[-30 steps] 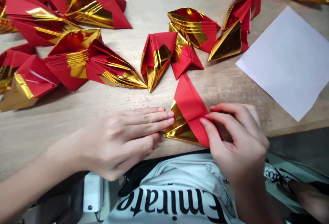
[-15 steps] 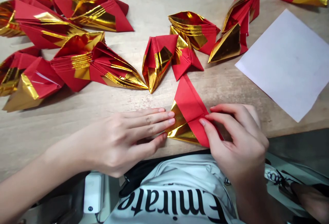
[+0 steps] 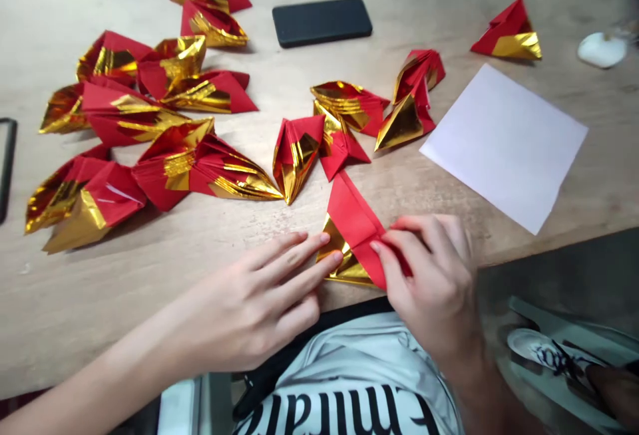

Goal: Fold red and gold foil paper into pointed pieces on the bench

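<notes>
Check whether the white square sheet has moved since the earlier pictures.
No: against the table edge, the white sheet keeps its place, its near corner just short of it. The camera's view has shifted.

Bright, even light; gold foil (image 3: pixel 344 259) glares; slight blur.

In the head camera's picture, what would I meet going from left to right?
A dark-edged object, a spread of folded pieces, the left hand, partly folded red-and-gold paper, the right hand, a pale sheet, a small white object.
</notes>
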